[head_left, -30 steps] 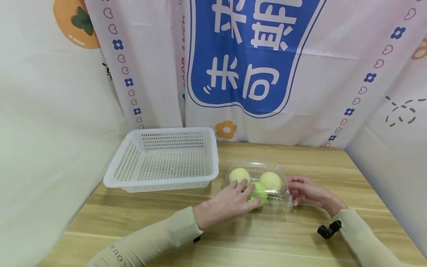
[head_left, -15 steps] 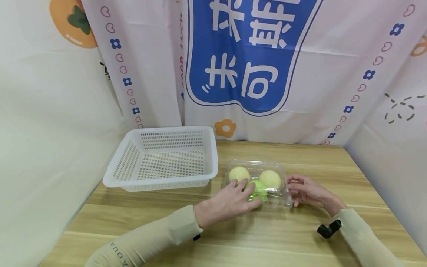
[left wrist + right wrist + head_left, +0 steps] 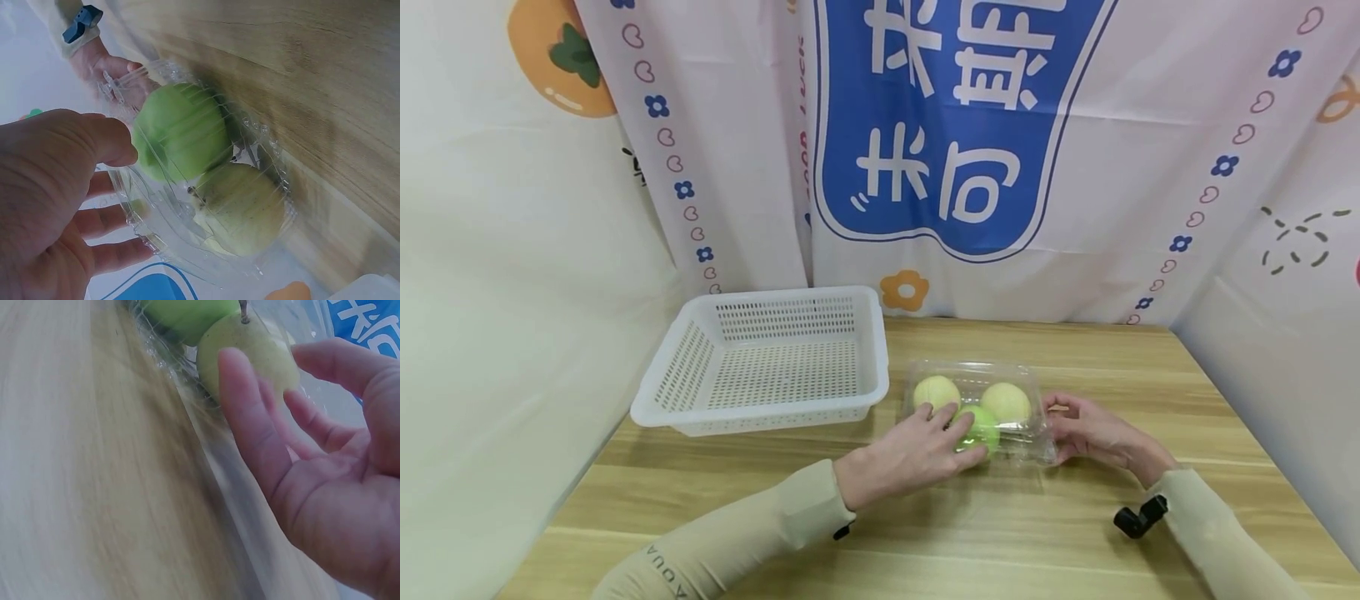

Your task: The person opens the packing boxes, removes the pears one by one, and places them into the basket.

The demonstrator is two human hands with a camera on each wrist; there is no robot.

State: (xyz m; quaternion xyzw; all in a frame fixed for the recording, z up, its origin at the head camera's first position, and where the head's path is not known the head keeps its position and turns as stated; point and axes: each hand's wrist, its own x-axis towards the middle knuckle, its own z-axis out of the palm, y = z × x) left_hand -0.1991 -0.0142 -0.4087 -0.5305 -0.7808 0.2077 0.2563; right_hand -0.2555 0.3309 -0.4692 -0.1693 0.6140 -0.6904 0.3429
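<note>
A clear plastic clamshell box (image 3: 1028,451) lies on the wooden table, with a green apple (image 3: 184,128) and two pale yellow pears (image 3: 1007,405) inside. My left hand (image 3: 910,454) rests on the box's front left part, fingers spread over the lid near the apple. In the left wrist view its thumb and fingers are apart against the plastic. At the box's right end is my right hand (image 3: 1097,435), its fingertips touching the edge. In the right wrist view those fingers are loosely bent and apart beside a pear. The plastic's transparency hides exactly where each finger presses.
A white perforated plastic basket (image 3: 760,412) stands to the left of the box, towards the back. A printed cloth (image 3: 1097,208) hangs behind the table (image 3: 970,550), and pale cloth walls close in both sides. Black wrist-camera mounts (image 3: 1140,517) sit at the sleeves.
The right fingertips have shifted slightly closer in at the box's right edge. The left hand, box, and fruit stay in place; the head view has drifted a little.
</note>
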